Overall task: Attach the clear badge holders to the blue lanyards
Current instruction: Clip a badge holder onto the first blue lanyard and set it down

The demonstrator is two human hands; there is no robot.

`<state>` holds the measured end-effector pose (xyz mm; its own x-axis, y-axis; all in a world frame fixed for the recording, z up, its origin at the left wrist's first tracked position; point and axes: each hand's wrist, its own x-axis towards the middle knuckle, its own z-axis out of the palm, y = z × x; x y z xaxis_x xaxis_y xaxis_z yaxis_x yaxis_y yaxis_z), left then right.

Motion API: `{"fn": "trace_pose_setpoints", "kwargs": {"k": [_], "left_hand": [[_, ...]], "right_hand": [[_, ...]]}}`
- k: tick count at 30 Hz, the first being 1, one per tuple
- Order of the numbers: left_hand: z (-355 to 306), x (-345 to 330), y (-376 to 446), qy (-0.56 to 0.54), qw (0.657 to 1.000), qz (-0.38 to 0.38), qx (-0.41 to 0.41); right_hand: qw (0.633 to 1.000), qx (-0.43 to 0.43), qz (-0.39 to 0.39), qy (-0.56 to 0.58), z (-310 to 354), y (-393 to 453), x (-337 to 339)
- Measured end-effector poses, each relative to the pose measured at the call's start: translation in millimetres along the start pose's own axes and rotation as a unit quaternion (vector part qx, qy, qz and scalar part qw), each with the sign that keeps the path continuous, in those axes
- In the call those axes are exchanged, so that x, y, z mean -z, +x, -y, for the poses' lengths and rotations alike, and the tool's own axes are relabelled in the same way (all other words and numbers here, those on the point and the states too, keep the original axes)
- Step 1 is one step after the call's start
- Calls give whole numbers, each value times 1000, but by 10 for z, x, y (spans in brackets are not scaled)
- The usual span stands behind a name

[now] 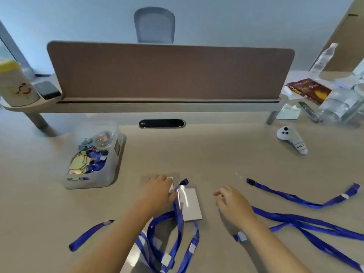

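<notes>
Head view: left hand rests flat on clear rectangular plastic badge holders; right hand hovers loosely curled, empty. Best steady one holder, then clip on the loose blue fabric lanyard.

Two bare forearms enter from the bottom of the frame, one at lower centre-left, the other at lower right. No sleeve, watch, bracelet or glove shows on either. The left hand and the right hand are bare too, with no ring visible on the fingers. The nails are too blurred to describe.
</notes>
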<state>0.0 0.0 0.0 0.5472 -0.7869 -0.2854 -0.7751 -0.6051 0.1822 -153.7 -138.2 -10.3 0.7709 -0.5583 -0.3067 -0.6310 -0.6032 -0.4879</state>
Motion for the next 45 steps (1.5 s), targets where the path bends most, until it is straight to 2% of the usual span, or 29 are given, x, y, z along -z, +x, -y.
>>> {"fn": "trace_pose_setpoints", "kwargs": {"k": [4,9,12,16,19,23,27,30,34,38,42,45], "left_hand": [[-152,-276,124,-64,997,30,36],[-346,-448,219,-195,963,23,183],[-448,-505,267,-207,951,18,228],[-476,-529,319,-173,951,18,254],[-478,-519,334,-206,941,30,268],[-466,-447,395,-320,914,0,250],[-423,-264,461,-341,922,-34,180],[-402,-10,480,-380,911,-73,142],[-390,396,496,-442,879,-136,111],[-392,740,473,-495,847,-172,93],[-343,943,420,-513,833,-188,88],[-223,993,401,-522,816,-223,115]], "right_hand": [[999,-24,10,19,-191,50,-193],[999,-30,23,22,-272,96,-309],[998,-40,34,29,-299,117,-322],[997,-53,38,47,-309,149,-305],[996,-51,39,58,-307,155,-287],[996,-46,31,71,-312,156,-234],[995,-41,32,91,-284,165,-169],[990,-42,39,132,-224,174,-119],[952,-68,73,290,-14,154,-28],[911,-30,118,395,253,120,123],[893,-1,90,441,490,131,222],[873,16,50,486,576,174,273]]}}
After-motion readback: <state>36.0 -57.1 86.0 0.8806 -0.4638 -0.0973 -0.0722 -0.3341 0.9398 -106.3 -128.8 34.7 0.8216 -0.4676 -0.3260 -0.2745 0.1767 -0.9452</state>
